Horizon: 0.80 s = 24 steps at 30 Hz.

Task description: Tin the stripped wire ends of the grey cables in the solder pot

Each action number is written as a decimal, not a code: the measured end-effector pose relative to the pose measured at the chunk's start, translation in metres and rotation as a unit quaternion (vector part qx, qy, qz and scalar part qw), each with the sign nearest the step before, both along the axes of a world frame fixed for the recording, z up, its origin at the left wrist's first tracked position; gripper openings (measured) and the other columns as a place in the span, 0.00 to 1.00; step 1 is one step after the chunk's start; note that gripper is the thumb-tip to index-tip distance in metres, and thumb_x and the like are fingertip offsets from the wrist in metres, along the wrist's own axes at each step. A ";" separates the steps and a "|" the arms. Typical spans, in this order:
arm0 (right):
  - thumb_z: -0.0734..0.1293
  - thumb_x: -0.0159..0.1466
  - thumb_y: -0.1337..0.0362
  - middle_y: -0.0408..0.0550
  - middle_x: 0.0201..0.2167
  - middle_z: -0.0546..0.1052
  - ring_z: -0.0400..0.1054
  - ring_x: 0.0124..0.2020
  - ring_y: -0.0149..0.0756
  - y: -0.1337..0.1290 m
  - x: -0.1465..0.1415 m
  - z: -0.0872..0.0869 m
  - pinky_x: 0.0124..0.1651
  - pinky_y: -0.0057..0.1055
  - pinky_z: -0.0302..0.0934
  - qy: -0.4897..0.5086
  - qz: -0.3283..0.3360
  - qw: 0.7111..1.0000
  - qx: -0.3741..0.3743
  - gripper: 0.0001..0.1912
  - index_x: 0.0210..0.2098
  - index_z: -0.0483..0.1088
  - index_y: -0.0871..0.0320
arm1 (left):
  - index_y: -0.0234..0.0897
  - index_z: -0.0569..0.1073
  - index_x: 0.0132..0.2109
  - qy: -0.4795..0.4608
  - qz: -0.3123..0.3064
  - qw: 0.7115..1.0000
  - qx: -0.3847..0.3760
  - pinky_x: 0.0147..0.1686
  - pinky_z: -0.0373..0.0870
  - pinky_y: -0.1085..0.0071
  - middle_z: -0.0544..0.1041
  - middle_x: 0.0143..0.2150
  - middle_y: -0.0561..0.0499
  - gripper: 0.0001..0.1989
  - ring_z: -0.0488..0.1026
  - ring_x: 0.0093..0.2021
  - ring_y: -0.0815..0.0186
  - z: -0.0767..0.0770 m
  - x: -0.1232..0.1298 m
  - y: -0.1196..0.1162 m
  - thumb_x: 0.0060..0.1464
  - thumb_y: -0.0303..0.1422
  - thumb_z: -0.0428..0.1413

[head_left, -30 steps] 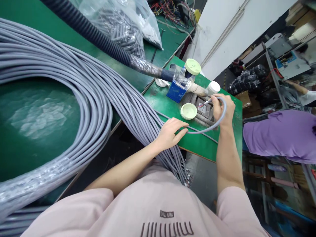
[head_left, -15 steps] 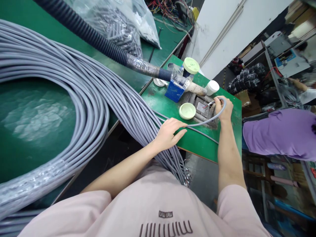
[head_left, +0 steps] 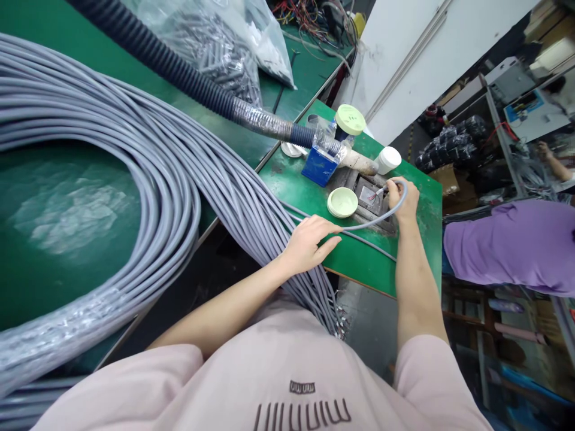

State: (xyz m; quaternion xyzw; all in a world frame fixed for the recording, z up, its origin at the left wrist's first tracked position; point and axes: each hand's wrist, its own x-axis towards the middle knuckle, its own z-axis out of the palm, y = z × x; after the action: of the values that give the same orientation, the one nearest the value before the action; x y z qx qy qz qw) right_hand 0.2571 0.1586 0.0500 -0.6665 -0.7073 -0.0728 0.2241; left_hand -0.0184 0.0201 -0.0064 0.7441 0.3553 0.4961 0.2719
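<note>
My right hand [head_left: 405, 200] is closed around a grey cable [head_left: 372, 222] near its stripped end. The thin wires at that end point left and down, at the silvery square of what looks like a solder pot [head_left: 369, 196]; whether they touch it I cannot tell. From my right hand the cable bends round and runs back left to my left hand [head_left: 309, 244]. The left hand lies over the cable with its fingers stretched out and its thumb apart. Beneath it passes a thick bundle of grey cables [head_left: 242, 209]. A pale green dish [head_left: 342, 203] stands just left of the pot.
A ribbed hose [head_left: 193, 75] crosses above, its end over a blue box [head_left: 320, 166] beside the pot. A white cup [head_left: 388, 159] and a lidded jar [head_left: 350, 120] stand behind. Plastic bags [head_left: 215, 48] lie on the far table. A person in purple [head_left: 512, 245] is at the right.
My right hand has shifted slightly left with the cable end, and the cable's loop is a little tighter. My left hand has stayed in place.
</note>
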 end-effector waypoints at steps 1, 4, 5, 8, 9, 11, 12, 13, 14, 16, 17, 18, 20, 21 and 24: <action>0.60 0.64 0.58 0.51 0.32 0.80 0.72 0.37 0.44 -0.002 -0.001 0.002 0.42 0.37 0.62 0.001 0.000 1.000 0.007 0.15 0.34 0.76 0.56 | 0.37 0.74 0.47 0.001 0.000 1.000 -0.001 0.47 0.67 0.61 0.79 0.42 0.46 0.11 0.73 0.44 0.61 0.000 0.000 0.000 0.61 0.34 0.53; 0.60 0.65 0.57 0.50 0.33 0.80 0.71 0.38 0.44 -0.021 -0.011 0.018 0.46 0.40 0.62 0.013 0.019 0.999 0.038 0.15 0.35 0.76 0.55 | 0.37 0.75 0.47 0.001 -0.001 1.000 -0.003 0.46 0.66 0.62 0.80 0.42 0.46 0.11 0.73 0.44 0.61 0.000 0.000 0.000 0.61 0.35 0.52; 0.60 0.65 0.57 0.50 0.34 0.80 0.71 0.40 0.44 -0.033 -0.017 0.026 0.47 0.41 0.62 0.021 0.032 0.998 0.050 0.15 0.36 0.76 0.55 | 0.36 0.75 0.47 0.001 -0.001 1.000 -0.004 0.46 0.66 0.62 0.80 0.42 0.46 0.11 0.73 0.43 0.61 0.000 0.000 0.000 0.61 0.35 0.52; 0.60 0.67 0.56 0.49 0.40 0.79 0.70 0.45 0.44 -0.085 -0.040 0.051 0.53 0.45 0.61 0.047 0.085 0.992 0.085 0.14 0.41 0.76 0.52 | 0.36 0.76 0.45 0.003 -0.006 1.000 -0.004 0.44 0.67 0.63 0.80 0.40 0.47 0.12 0.73 0.41 0.63 -0.001 -0.001 0.001 0.61 0.36 0.52; 0.60 0.66 0.56 0.49 0.42 0.79 0.70 0.46 0.45 -0.105 -0.047 0.057 0.53 0.45 0.61 0.048 0.111 0.989 0.087 0.14 0.43 0.76 0.50 | 0.37 0.76 0.45 0.002 -0.012 1.000 -0.003 0.44 0.67 0.63 0.80 0.39 0.47 0.12 0.73 0.40 0.63 -0.001 -0.001 0.001 0.61 0.37 0.52; 0.63 0.65 0.59 0.48 0.46 0.79 0.71 0.48 0.45 -0.145 -0.060 0.065 0.54 0.47 0.61 0.046 0.175 0.981 0.075 0.13 0.46 0.75 0.46 | 0.37 0.78 0.42 -0.023 -0.025 0.999 -0.006 0.44 0.67 0.63 0.81 0.37 0.47 0.12 0.74 0.38 0.63 0.002 0.000 -0.001 0.61 0.38 0.52; 0.64 0.64 0.60 0.46 0.48 0.79 0.71 0.49 0.46 -0.164 -0.065 0.065 0.55 0.48 0.61 0.040 0.207 0.975 0.067 0.13 0.48 0.75 0.44 | 0.37 0.78 0.40 -0.049 -0.035 0.998 -0.017 0.43 0.68 0.64 0.81 0.36 0.47 0.13 0.74 0.38 0.64 0.004 0.001 -0.004 0.61 0.39 0.52; 0.66 0.63 0.61 0.44 0.50 0.78 0.71 0.49 0.46 -0.181 -0.068 0.063 0.56 0.50 0.61 0.034 0.236 0.969 0.063 0.15 0.49 0.74 0.41 | 0.36 0.78 0.38 -0.079 -0.050 0.995 -0.037 0.43 0.68 0.64 0.81 0.35 0.46 0.14 0.74 0.37 0.64 0.007 0.004 -0.008 0.61 0.40 0.52; 0.66 0.63 0.62 0.42 0.51 0.78 0.71 0.49 0.46 -0.197 -0.070 0.059 0.56 0.51 0.60 0.029 0.256 0.964 0.068 0.18 0.51 0.72 0.38 | 0.36 0.78 0.36 -0.112 -0.074 0.989 -0.066 0.42 0.69 0.65 0.81 0.35 0.46 0.16 0.74 0.36 0.64 0.011 0.007 -0.014 0.61 0.41 0.51; 0.67 0.62 0.64 0.39 0.53 0.76 0.71 0.50 0.46 -0.225 -0.072 0.046 0.57 0.53 0.60 0.020 0.278 0.957 0.075 0.23 0.54 0.69 0.34 | 0.34 0.78 0.33 -0.168 -0.145 0.964 -0.147 0.40 0.71 0.66 0.81 0.34 0.46 0.21 0.75 0.35 0.64 0.019 0.015 -0.028 0.61 0.46 0.50; 0.67 0.62 0.64 0.38 0.53 0.76 0.72 0.50 0.45 -0.236 -0.072 0.038 0.57 0.53 0.60 0.016 0.283 0.956 0.080 0.25 0.55 0.68 0.32 | 0.33 0.78 0.32 -0.189 -0.182 0.946 -0.193 0.38 0.71 0.67 0.81 0.33 0.45 0.24 0.76 0.34 0.64 0.024 0.019 -0.035 0.61 0.48 0.48; 0.67 0.62 0.65 0.37 0.53 0.76 0.72 0.49 0.45 -0.247 -0.072 0.031 0.56 0.53 0.61 0.011 0.285 0.955 0.079 0.26 0.56 0.67 0.31 | 0.33 0.78 0.32 -0.206 -0.209 0.926 -0.236 0.37 0.72 0.67 0.80 0.32 0.46 0.27 0.76 0.33 0.64 0.027 0.022 -0.042 0.60 0.51 0.48; 0.66 0.62 0.66 0.37 0.53 0.76 0.73 0.49 0.44 -0.265 -0.072 0.017 0.56 0.53 0.62 0.005 0.286 0.955 0.076 0.28 0.57 0.65 0.29 | 0.31 0.78 0.32 -0.219 -0.238 0.897 -0.302 0.35 0.72 0.68 0.80 0.30 0.46 0.29 0.76 0.31 0.64 0.033 0.026 -0.054 0.58 0.54 0.49; 0.65 0.62 0.67 0.37 0.53 0.76 0.73 0.50 0.43 -0.273 -0.073 0.012 0.55 0.52 0.63 0.004 0.284 0.956 0.075 0.29 0.57 0.64 0.29 | 0.31 0.79 0.32 -0.216 -0.245 0.890 -0.319 0.35 0.72 0.68 0.80 0.29 0.46 0.29 0.76 0.31 0.64 0.034 0.028 -0.058 0.57 0.54 0.50; 0.63 0.62 0.69 0.39 0.52 0.77 0.72 0.50 0.44 -0.291 -0.073 0.000 0.54 0.53 0.65 0.017 0.273 0.958 0.083 0.31 0.59 0.63 0.31 | 0.31 0.80 0.33 -0.189 -0.268 0.890 -0.318 0.35 0.72 0.69 0.80 0.30 0.46 0.25 0.75 0.31 0.64 0.036 0.028 -0.064 0.57 0.51 0.52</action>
State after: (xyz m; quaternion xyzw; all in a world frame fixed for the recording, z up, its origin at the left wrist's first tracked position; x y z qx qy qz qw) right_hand 0.1846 -0.1319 0.0503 -0.4282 -0.8497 -0.0561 0.3025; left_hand 0.0098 -0.0437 0.0298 0.5769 0.2226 0.3965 0.6786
